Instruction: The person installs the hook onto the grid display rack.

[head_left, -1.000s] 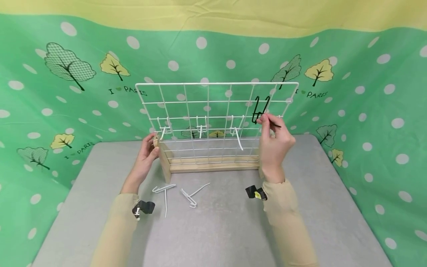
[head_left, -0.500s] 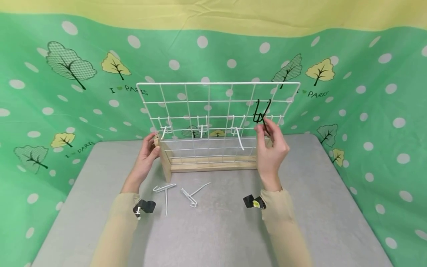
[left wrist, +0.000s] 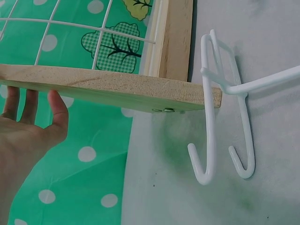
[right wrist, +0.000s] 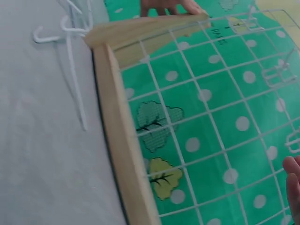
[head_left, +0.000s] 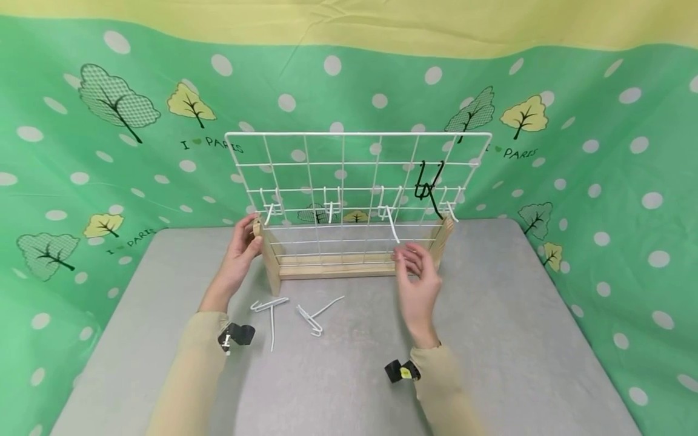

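Observation:
A white wire grid rack (head_left: 360, 132) stands upright on wooden end pieces. My left hand (head_left: 234, 266) holds the left wooden end piece (head_left: 268, 260), its fingertips at the wood's outer side in the left wrist view. From an upper bar at the right hangs a black wire hook (head_left: 434, 200), its arm pointing down and forward. Below and left of it, my right hand (head_left: 418, 284) is loosely curled with nothing in it, fingertips near the tip of a hanging white hook (head_left: 392, 225). Several white hooks hang along one lower bar, including another white hook (head_left: 451, 211) at far right.
Two loose white hooks lie on the grey table before the rack: one hook (head_left: 271, 321) near my left wrist and another hook (head_left: 309, 317) further right. A green dotted cloth (head_left: 349, 79) hangs behind and at both sides.
My right hand has let go of the black hook, which now hangs on the grid, and has moved down and left. My left hand stays at the wooden end piece.

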`<control>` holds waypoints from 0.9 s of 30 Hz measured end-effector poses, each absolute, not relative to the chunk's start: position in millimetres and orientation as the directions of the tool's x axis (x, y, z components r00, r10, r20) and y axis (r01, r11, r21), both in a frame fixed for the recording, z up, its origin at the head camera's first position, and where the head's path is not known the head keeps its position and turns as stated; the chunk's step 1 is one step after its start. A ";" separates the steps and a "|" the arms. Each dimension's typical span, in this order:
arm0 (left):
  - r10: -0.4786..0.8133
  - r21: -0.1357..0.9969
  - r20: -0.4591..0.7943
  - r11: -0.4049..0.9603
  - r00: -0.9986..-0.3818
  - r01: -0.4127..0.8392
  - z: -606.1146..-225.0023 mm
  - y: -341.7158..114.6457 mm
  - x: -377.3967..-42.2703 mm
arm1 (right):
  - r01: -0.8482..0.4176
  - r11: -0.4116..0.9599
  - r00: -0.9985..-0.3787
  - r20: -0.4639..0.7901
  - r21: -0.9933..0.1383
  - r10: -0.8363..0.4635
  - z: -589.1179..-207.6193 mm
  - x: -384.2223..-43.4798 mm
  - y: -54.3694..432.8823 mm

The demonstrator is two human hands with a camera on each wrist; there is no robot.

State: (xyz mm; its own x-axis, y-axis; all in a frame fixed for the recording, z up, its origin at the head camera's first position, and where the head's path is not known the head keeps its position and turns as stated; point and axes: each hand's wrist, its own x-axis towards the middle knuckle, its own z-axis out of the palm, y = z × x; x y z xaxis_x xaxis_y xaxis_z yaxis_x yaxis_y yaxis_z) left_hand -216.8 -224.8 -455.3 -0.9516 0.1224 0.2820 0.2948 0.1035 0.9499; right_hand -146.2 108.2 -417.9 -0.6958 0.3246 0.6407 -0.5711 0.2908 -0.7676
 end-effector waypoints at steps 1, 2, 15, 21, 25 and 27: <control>0.123 0.951 0.281 0.101 -0.952 0.293 -455.3 -224.6 -216.8 | -0.566 0.290 -0.705 0.635 -0.772 0.314 -420.5 -144.8 106.1; 0.123 0.952 0.278 0.100 -0.953 0.291 -455.3 -224.6 -216.8 | -0.560 0.289 -0.715 0.629 -0.776 0.305 -423.4 -143.7 104.3; 0.124 0.948 0.292 0.096 -0.948 0.305 -457.2 -225.1 -218.3 | -0.233 0.165 -0.966 0.247 -0.958 0.071 -483.7 -126.6 74.7; 0.120 0.947 0.292 0.099 -0.949 0.304 -457.1 -225.0 -217.8 | -0.222 0.221 -0.975 0.217 -0.950 -0.044 -534.8 -131.0 63.7; 0.119 0.947 0.293 0.098 -0.949 0.305 -456.0 -224.2 -217.0 | -0.269 0.220 -0.959 0.239 -0.938 -0.152 -539.3 -127.9 57.5; 0.121 0.947 0.294 0.093 -0.948 0.306 -455.3 -223.4 -217.1 | -0.299 0.205 -0.946 0.261 -0.932 -0.192 -539.1 -127.4 54.7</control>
State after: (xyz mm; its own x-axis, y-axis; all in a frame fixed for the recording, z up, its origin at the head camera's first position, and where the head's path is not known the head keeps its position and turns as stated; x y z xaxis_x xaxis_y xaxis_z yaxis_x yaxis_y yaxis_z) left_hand -217.1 -223.4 -455.3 -0.9481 0.1206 0.2943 0.3059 0.0931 0.9475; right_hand -127.4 54.7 -539.1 -0.9460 -0.1921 0.2610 -0.2988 0.2052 -0.9320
